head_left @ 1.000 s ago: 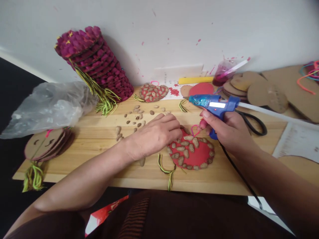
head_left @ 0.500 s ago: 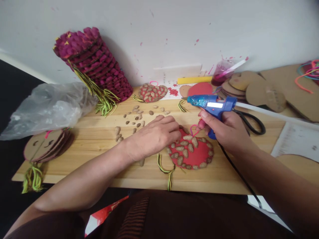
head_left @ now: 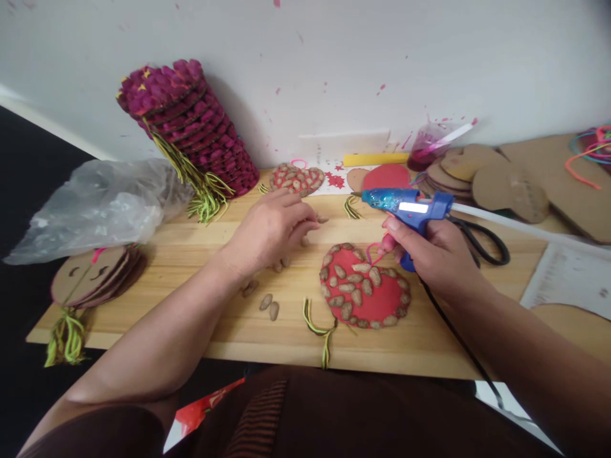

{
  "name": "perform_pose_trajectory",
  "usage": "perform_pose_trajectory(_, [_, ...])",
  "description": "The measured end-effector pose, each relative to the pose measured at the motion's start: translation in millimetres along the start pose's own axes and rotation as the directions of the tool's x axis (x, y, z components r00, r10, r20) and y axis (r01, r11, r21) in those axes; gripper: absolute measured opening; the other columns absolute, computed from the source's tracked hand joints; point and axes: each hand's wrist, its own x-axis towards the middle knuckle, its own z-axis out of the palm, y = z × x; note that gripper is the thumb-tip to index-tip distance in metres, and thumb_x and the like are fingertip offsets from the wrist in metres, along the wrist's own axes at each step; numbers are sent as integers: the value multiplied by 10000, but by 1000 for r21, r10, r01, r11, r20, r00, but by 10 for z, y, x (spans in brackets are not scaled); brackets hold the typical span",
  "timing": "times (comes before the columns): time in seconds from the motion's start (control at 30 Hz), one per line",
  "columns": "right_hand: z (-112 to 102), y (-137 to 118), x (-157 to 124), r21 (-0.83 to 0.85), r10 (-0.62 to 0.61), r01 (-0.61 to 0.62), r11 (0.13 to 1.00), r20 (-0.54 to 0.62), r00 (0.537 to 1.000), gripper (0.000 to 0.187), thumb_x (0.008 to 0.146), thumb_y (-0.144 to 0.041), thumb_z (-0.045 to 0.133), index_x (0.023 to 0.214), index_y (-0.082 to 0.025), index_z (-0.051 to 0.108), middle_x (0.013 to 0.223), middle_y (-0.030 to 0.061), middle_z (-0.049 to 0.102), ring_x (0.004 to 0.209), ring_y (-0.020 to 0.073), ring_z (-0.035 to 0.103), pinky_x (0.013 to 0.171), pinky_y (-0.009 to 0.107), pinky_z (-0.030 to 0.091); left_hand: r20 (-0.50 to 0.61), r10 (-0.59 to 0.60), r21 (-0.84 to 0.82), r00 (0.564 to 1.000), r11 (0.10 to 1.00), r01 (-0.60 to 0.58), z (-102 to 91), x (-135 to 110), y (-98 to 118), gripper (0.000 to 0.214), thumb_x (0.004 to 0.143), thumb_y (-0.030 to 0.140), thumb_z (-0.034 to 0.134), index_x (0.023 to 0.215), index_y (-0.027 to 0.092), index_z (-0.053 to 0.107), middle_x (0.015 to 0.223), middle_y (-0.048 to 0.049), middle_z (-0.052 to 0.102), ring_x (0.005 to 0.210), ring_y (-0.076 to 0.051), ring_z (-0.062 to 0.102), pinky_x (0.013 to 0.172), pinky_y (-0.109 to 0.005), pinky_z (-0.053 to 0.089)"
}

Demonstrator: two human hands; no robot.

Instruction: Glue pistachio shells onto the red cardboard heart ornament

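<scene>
My right hand (head_left: 432, 251) grips a blue glue gun (head_left: 401, 207), its nozzle pointing left and a clear glue stick coming out of the back. Just below it lies a red heart-shaped piece (head_left: 382, 299) with peanuts around its rim and more peanuts (head_left: 366, 286) across its upper left and middle. A pink loop (head_left: 373, 253) is at its top, near my right fingers. My left hand (head_left: 281, 222) is over loose peanuts left of the heart, fingers curled together. One peanut (head_left: 323, 219) shows at the fingertips; whether anything is pinched is hidden.
A purple-covered cylinder (head_left: 205, 133) leans on the wall, beside a plastic bag (head_left: 95, 210). Behind are a finished peanut heart (head_left: 296, 179), a yellow strip (head_left: 375, 159) and a cup of dark pink liquid (head_left: 429, 146). Cardboard shapes (head_left: 506, 184) lie right; the glue gun's cord (head_left: 458, 331) hangs over the front edge.
My left hand has moved from the heart's upper left edge leftward and back, over the loose peanuts. My right hand still holds the glue gun in nearly the same place.
</scene>
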Motion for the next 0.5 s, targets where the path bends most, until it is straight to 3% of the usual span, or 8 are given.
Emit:
perform_pose_trajectory(0.27, [-18,-7,1,-37,-1,2,999,19,1000,364,873,-502,659,654,-211,648,653,-5,650,530,114,545,479,252,384,-8,-324,215,946,923,318,-70,14,-305,415,942,459,518,672,171,645,683,-73,634,734,-224,585,708,-334,425])
perform_pose_trajectory(0.4, [-23,31,13,-19,9,-8,1000,17,1000,351,876,-507,659,691,-209,641,680,-5,661,559,113,548,515,245,417,3,-400,288,917,878,382,-81,-3,-403,404,944,442,482,710,180,681,712,-91,667,753,-244,614,688,-335,435])
perform_pose_trajectory(0.5, [-19,58,23,-7,7,-7,1000,18,1000,344,863,-521,669,717,-210,648,682,-1,659,592,129,564,527,250,434,-6,-432,301,902,859,414,-68,-17,-492,323,930,353,486,857,172,744,854,-108,736,851,-263,657,760,-339,468])
